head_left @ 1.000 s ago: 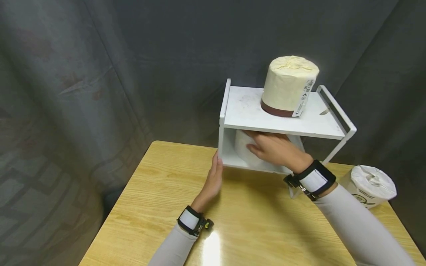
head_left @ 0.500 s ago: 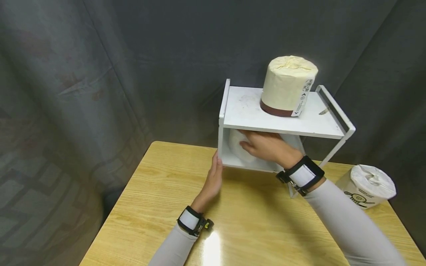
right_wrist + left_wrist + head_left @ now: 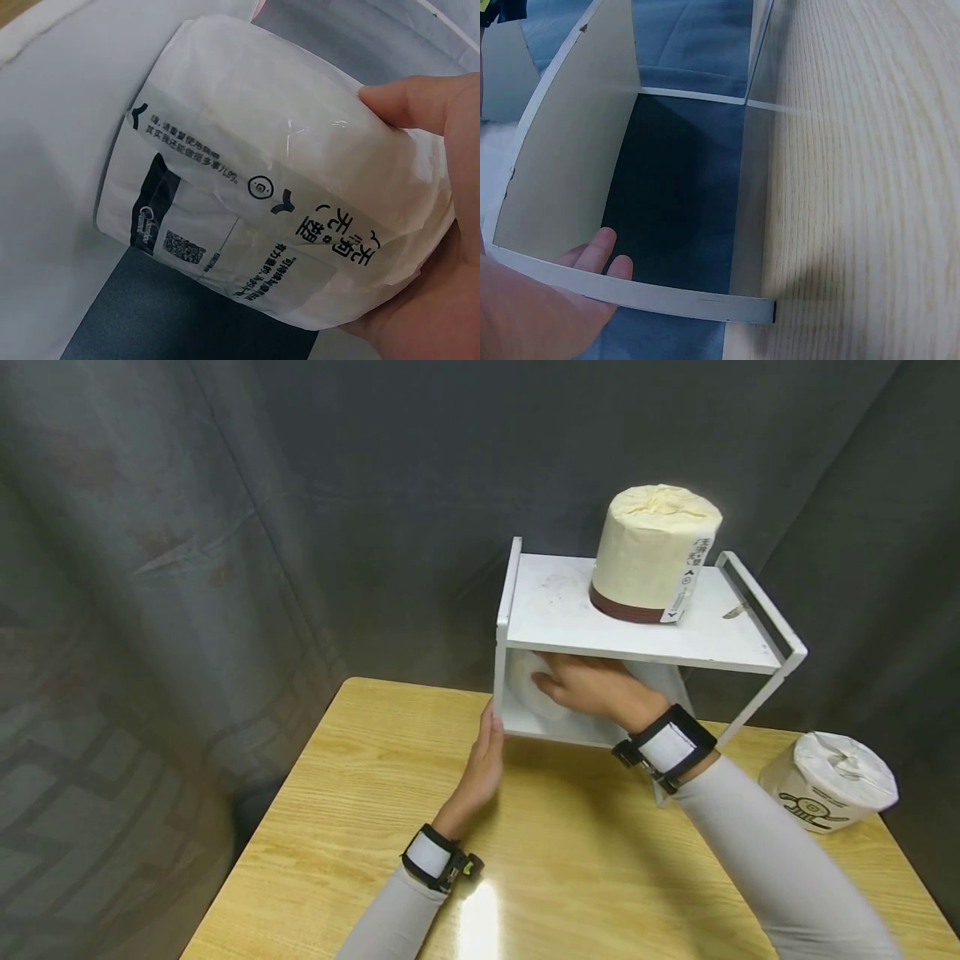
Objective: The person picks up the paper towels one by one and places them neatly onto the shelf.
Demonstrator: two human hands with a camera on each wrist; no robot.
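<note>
A white two-level shelf stands at the back of the wooden table. My right hand reaches into its lower level and grips a white wrapped paper roll, fingers curled round its end. My left hand rests flat and open against the shelf's left front corner; in the left wrist view its fingertips touch the white edge. A cream wrapped roll with a brown band stands upright on the top level.
Another white wrapped roll lies tilted on the table at the right, near the edge. Dark grey curtain hangs behind and left of the table. The table's front half shows bare wood.
My right hand has pushed the white roll further left and deeper into the shelf's lower level. The left hand has stayed on the shelf's corner.
</note>
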